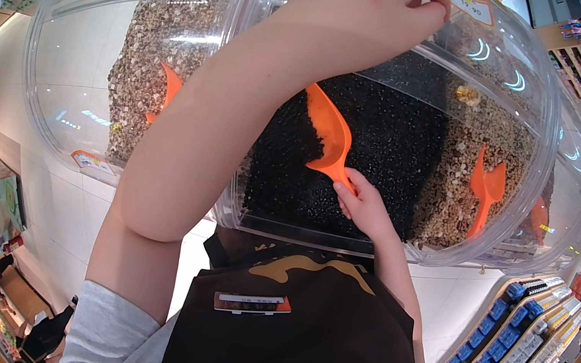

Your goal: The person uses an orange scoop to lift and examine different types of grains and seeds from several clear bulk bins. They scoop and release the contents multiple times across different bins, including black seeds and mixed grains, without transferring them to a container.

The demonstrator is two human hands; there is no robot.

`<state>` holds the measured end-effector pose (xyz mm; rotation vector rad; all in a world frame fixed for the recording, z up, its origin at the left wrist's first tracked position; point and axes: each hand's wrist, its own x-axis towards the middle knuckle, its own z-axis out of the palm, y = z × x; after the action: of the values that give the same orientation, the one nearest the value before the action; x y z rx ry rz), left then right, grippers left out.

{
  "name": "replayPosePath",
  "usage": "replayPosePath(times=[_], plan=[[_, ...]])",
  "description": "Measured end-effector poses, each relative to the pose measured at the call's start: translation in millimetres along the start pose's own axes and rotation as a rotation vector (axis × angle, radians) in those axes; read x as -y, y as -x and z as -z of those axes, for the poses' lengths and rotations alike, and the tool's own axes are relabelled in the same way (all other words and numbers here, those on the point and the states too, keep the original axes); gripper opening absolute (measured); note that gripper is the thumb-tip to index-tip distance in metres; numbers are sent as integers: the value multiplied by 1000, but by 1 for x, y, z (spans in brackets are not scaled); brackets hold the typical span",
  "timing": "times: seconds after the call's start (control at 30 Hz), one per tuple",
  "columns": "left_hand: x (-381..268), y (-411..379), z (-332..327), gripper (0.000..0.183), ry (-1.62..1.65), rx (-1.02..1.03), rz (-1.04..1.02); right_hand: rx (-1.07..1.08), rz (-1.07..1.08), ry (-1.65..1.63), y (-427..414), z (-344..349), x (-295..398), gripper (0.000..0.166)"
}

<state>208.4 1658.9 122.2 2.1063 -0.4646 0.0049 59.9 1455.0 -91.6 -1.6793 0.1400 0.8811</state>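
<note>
My right hand (365, 203) grips the handle of an orange plastic scoop (337, 131). The scoop lies tilted in a bed of small black grains (392, 135), with some grains inside its bowl. The grains fill a clear plastic bulk bin (310, 234). My left arm reaches across the bin, and my left hand (397, 8) is at its far side with the fingers curled, close to a clear lid panel (455, 41). Whether those fingers hold the lid's edge is hard to see. My forearm hides part of the bin.
On the left, a clear bin (46, 80) contains mixed pale grains (147, 34) and a partly hidden orange scoop (170, 84). Brown grains (448, 197) and another orange scoop (487, 187) lie to the right. A rack of blue and white packs (508, 336) stands lower right; a person (44, 336) is lower left.
</note>
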Motion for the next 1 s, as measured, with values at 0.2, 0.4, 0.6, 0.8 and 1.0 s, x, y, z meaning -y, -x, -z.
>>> replayPosePath(times=[0.2, 0.4, 0.6, 0.8, 1.0], plan=[[1, 2, 9, 25, 84, 43, -56, 135, -94, -247, 11, -2, 6, 30], [19, -9, -8, 25, 27, -14, -14, 148, -87, -420, 20, 3, 10, 30], [15, -11, -6, 24, 35, 14, 32, 167, 3, -529, 27, 13, 16, 28], [2, 2, 3, 25, 44, 5, -65, 177, 79, -555, 27, 16, 4, 25], [2, 0, 11, 25, 129, 92, -14, 195, 99, -564, 27, 15, 2, 23]])
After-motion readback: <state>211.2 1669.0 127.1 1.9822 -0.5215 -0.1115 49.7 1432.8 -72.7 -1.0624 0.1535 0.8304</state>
